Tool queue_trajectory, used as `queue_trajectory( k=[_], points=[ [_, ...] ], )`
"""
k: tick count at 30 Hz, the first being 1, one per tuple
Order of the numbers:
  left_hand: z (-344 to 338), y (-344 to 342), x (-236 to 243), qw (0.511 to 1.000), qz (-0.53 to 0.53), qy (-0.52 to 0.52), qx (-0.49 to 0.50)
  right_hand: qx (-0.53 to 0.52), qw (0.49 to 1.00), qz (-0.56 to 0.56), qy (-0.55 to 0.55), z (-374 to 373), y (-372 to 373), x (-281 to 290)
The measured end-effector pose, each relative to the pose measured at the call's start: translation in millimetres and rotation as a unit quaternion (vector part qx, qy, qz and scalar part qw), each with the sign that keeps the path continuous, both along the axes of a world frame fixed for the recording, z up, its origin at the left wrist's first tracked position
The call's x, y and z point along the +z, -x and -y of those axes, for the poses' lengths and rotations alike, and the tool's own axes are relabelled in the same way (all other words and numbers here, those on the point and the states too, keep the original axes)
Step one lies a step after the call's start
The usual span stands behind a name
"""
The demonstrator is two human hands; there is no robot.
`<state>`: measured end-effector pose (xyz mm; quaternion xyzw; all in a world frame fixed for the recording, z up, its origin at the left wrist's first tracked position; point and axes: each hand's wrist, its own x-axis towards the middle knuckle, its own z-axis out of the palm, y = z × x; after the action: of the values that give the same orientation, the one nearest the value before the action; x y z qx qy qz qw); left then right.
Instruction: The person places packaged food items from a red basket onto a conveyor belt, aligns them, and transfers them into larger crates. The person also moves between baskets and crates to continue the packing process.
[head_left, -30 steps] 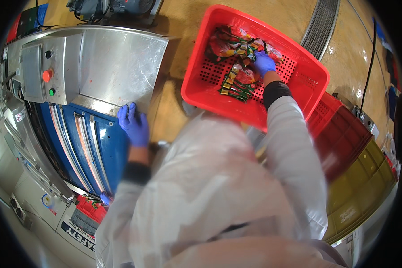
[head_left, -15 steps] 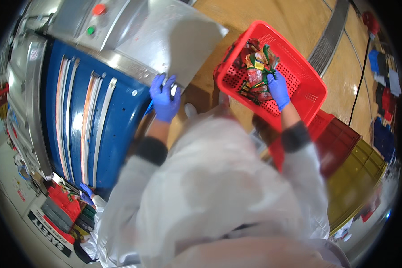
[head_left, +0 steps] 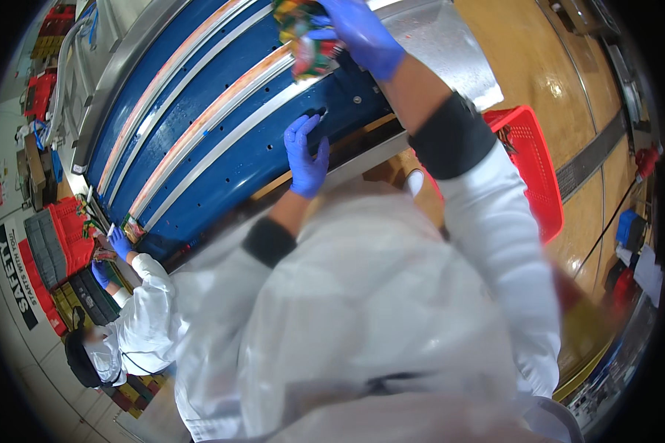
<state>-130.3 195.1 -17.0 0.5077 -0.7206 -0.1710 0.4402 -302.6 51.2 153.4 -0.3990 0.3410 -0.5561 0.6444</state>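
Observation:
My right hand (head_left: 366, 37), in a blue glove, reaches across to the top of the view. It grips a bunch of small green, red and yellow packets (head_left: 312, 48) above the metal rails of the blue conveyor bed (head_left: 266, 159). Part of the bunch is cut off by the upper rim of the view. Over the near edge of the bed is my left hand (head_left: 307, 159), also gloved in blue, its thumb apart from the fingers and no held thing visible. To the right, partly behind my right forearm, stands a red perforated basket (head_left: 533, 162) with a few dark packets showing inside.
Long metal rails (head_left: 236, 133) run along the bed. A co-worker in white (head_left: 148, 310) works at its lower left end, near a packet (head_left: 133, 229) and red crates (head_left: 70, 229). A steel plate (head_left: 451, 48) adjoins the bed; a floor drain (head_left: 591, 159) lies beyond the basket.
My right hand has lifted packets out of the red basket and carried them left over the conveyor bed. My left hand has moved from the steel plate's edge to the bed's near edge. The view has turned left.

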Motion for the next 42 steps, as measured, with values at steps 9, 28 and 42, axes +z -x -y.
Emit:
queue_trajectory(
  k=[9, 28, 42],
  points=[
    [2.4, -14.9, -7.4, 0.999, 0.026, -0.045, -0.003, -0.087, 0.99, -0.109, 0.035, 22.9, 38.2, -30.3],
    [47.8, 70.0, -54.3, 0.89, 0.382, -0.047, -0.243, 0.176, 0.64, -0.667, -0.339, -304.7, 348.9, -359.7],
    [49.2, 69.3, -58.2, 0.875, 0.422, -0.127, -0.201, 0.068, 0.801, -0.468, -0.366, -294.5, 407.3, -390.0]
  ],
)
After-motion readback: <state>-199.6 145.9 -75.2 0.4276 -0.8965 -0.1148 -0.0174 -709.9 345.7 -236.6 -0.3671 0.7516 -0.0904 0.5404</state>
